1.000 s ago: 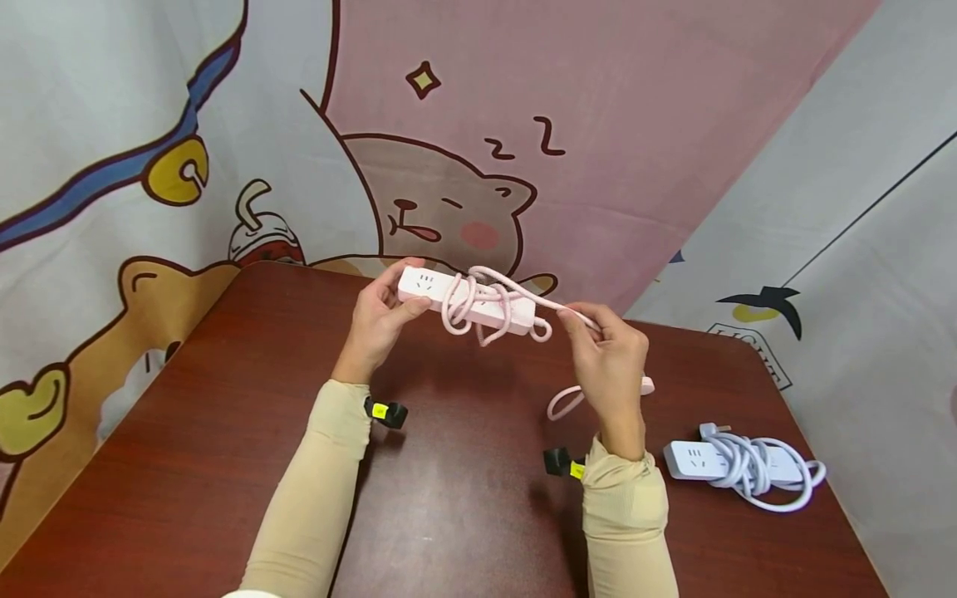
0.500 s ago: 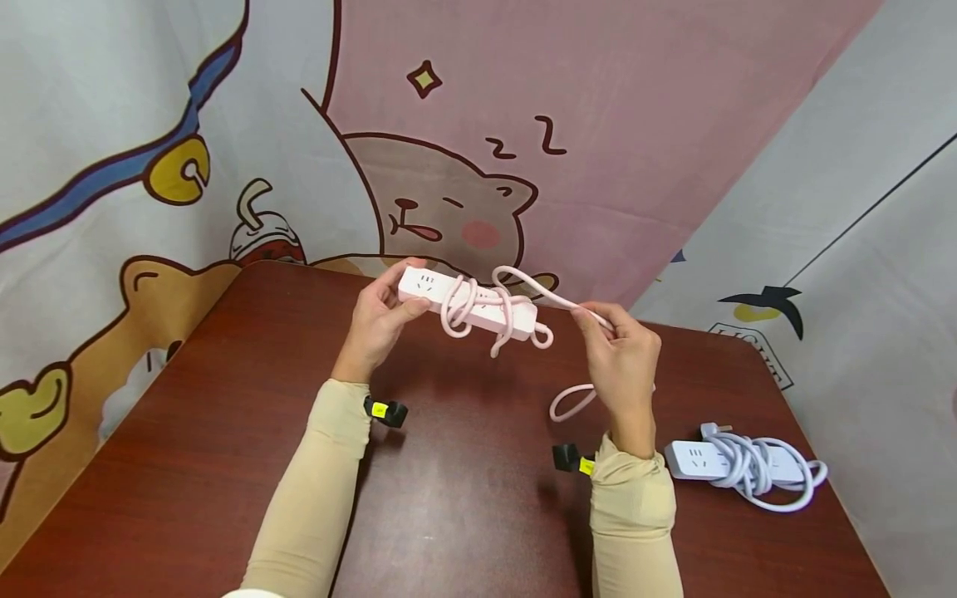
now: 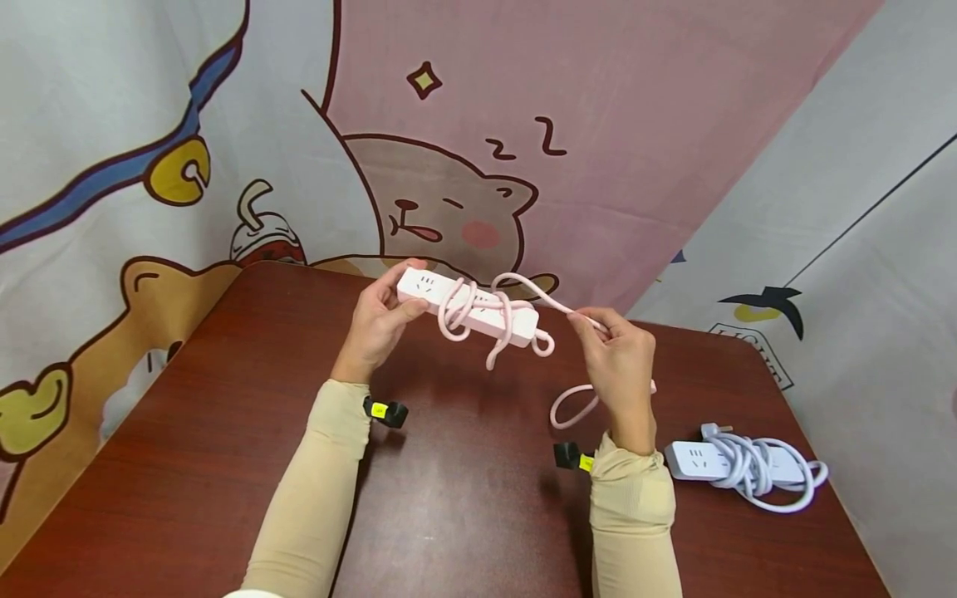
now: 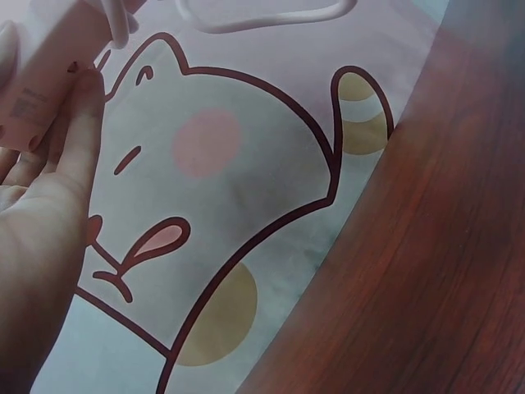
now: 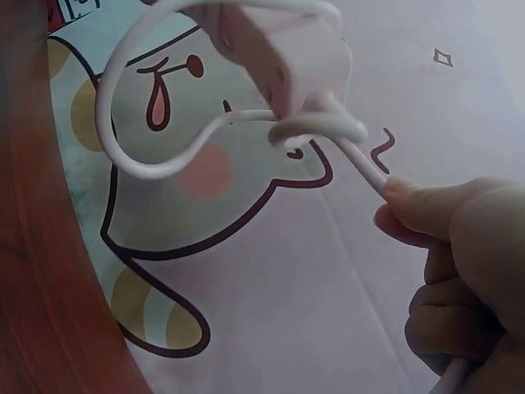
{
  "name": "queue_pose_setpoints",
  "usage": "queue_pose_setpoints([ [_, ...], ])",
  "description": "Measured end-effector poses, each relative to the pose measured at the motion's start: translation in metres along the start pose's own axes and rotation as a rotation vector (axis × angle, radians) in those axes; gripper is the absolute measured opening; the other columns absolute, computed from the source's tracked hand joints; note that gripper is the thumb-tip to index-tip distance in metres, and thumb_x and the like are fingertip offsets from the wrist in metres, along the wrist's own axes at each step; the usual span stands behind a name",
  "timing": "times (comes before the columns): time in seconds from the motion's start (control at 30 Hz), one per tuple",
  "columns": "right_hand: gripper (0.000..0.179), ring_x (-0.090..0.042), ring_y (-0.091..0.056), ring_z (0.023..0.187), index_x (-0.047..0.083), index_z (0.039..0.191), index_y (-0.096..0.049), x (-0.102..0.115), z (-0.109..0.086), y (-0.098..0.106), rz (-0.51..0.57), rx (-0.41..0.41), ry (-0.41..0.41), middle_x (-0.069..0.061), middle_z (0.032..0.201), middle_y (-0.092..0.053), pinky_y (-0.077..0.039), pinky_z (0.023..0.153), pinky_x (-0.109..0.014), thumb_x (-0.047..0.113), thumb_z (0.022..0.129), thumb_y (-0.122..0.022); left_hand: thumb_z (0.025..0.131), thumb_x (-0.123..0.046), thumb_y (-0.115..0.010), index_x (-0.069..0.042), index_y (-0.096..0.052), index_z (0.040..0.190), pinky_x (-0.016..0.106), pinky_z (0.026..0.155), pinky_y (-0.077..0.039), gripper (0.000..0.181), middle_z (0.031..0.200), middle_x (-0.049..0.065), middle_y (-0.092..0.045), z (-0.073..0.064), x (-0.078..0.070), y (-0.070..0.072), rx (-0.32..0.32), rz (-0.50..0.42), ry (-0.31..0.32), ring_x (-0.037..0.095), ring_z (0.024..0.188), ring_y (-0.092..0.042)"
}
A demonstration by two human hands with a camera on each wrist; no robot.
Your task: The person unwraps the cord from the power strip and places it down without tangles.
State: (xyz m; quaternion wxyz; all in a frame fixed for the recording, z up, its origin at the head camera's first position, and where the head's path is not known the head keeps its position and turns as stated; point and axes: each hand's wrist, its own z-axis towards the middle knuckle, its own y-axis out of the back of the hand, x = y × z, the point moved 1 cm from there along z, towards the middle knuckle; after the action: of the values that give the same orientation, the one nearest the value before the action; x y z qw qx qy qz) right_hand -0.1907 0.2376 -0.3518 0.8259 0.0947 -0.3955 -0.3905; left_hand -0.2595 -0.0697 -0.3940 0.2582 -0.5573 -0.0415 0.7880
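A pale pink power strip (image 3: 426, 286) is held up over the far part of the table, tilted down to the right. My left hand (image 3: 376, 320) grips its left end, thumb on the front and fingers behind; the left wrist view also shows this hand (image 4: 49, 205) on the strip's end. Loops of its pink cord (image 3: 508, 320) wrap loosely round the middle and right half. To the right, my right hand (image 3: 619, 353) pinches the cord between thumb and fingers, seen closely in the right wrist view as the hand (image 5: 459, 254). A free loop of cord hangs by the right wrist.
On the right side of the dark red wooden table (image 3: 463, 498) lies a white power strip (image 3: 691, 461) with its cord wound round it and its plug (image 3: 714, 430) on top. A printed cartoon curtain (image 3: 613, 166) hangs behind the table's far edge.
My right hand has moved right, drawing the cord away from the strip, then slightly back left. One wrapped loop has loosened and shifted right, hanging lower. The left hand stays in place.
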Motion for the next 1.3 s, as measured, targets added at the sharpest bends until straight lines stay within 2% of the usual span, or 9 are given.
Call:
queue_pose_setpoints([
  [0.33, 0.012, -0.008, -0.043, 0.052, 0.003, 0.088, -0.079, -0.012, -0.002, 0.000, -0.072, 0.066, -0.020, -0.006, 0.058, -0.061, -0.029, 0.050, -0.011, 0.016, 0.088, -0.081, 0.093, 0.015, -0.058, 0.001, -0.051, 0.135, 0.019, 0.093, -0.055, 0.044, 0.117, 0.004, -0.061, 0.001, 0.000, 0.002, -0.017, -0.109, -0.047, 0.011, 0.104, -0.061],
  [0.57, 0.012, -0.006, -0.041, 0.050, 0.005, 0.089, -0.080, -0.017, -0.004, 0.002, -0.103, 0.150, -0.029, -0.003, 0.056, -0.060, -0.029, 0.048, -0.015, 0.017, 0.089, -0.080, 0.093, 0.013, -0.059, 0.009, -0.044, 0.139, 0.018, 0.093, -0.055, 0.049, 0.117, 0.003, -0.062, 0.000, -0.002, 0.002, -0.031, -0.122, -0.054, 0.010, 0.105, -0.060],
  [0.7, 0.012, -0.006, -0.041, 0.050, 0.006, 0.090, -0.080, -0.018, -0.005, 0.003, -0.122, 0.205, -0.014, -0.002, 0.057, -0.061, -0.029, 0.047, -0.017, 0.018, 0.089, -0.080, 0.093, 0.013, -0.059, 0.006, -0.046, 0.139, 0.018, 0.092, -0.055, 0.048, 0.118, 0.004, -0.060, 0.000, -0.002, 0.003, -0.053, -0.122, -0.066, 0.010, 0.106, -0.060],
  [0.77, 0.012, -0.006, -0.042, 0.051, 0.006, 0.091, -0.080, -0.018, -0.005, 0.004, -0.125, 0.232, -0.001, -0.003, 0.059, -0.064, -0.030, 0.047, -0.017, 0.018, 0.088, -0.081, 0.094, 0.014, -0.056, 0.002, -0.048, 0.137, 0.019, 0.092, -0.055, 0.046, 0.119, 0.004, -0.059, 0.001, -0.002, 0.005, -0.070, -0.125, -0.074, 0.010, 0.106, -0.060],
  [1.03, 0.010, -0.004, -0.048, 0.055, 0.005, 0.091, -0.079, -0.020, -0.003, 0.007, -0.138, 0.352, 0.030, -0.006, 0.074, -0.076, -0.037, 0.052, -0.017, 0.016, 0.089, -0.079, 0.094, 0.014, -0.055, 0.012, -0.038, 0.145, 0.017, 0.092, -0.054, 0.054, 0.117, 0.004, -0.061, 0.001, -0.004, 0.012, -0.112, -0.135, -0.106, 0.009, 0.105, -0.060],
  [1.13, 0.011, -0.006, -0.050, 0.056, 0.008, 0.091, -0.080, -0.020, -0.003, 0.008, -0.145, 0.393, 0.025, -0.004, 0.075, -0.076, -0.040, 0.053, -0.019, 0.018, 0.091, -0.078, 0.094, 0.014, -0.055, 0.014, -0.036, 0.146, 0.017, 0.093, -0.054, 0.055, 0.118, 0.003, -0.060, 0.002, -0.003, 0.015, -0.117, -0.127, -0.116, 0.009, 0.106, -0.059],
  [1.3, 0.009, -0.009, -0.056, 0.062, 0.012, 0.092, -0.081, -0.018, -0.003, 0.010, -0.153, 0.467, -0.011, -0.002, 0.078, -0.078, -0.045, 0.058, -0.022, 0.019, 0.092, -0.076, 0.094, 0.009, -0.062, 0.015, -0.036, 0.145, 0.018, 0.094, -0.054, 0.058, 0.118, 0.004, -0.060, 0.002, -0.004, 0.016, -0.129, -0.128, -0.133, 0.010, 0.106, -0.059],
])
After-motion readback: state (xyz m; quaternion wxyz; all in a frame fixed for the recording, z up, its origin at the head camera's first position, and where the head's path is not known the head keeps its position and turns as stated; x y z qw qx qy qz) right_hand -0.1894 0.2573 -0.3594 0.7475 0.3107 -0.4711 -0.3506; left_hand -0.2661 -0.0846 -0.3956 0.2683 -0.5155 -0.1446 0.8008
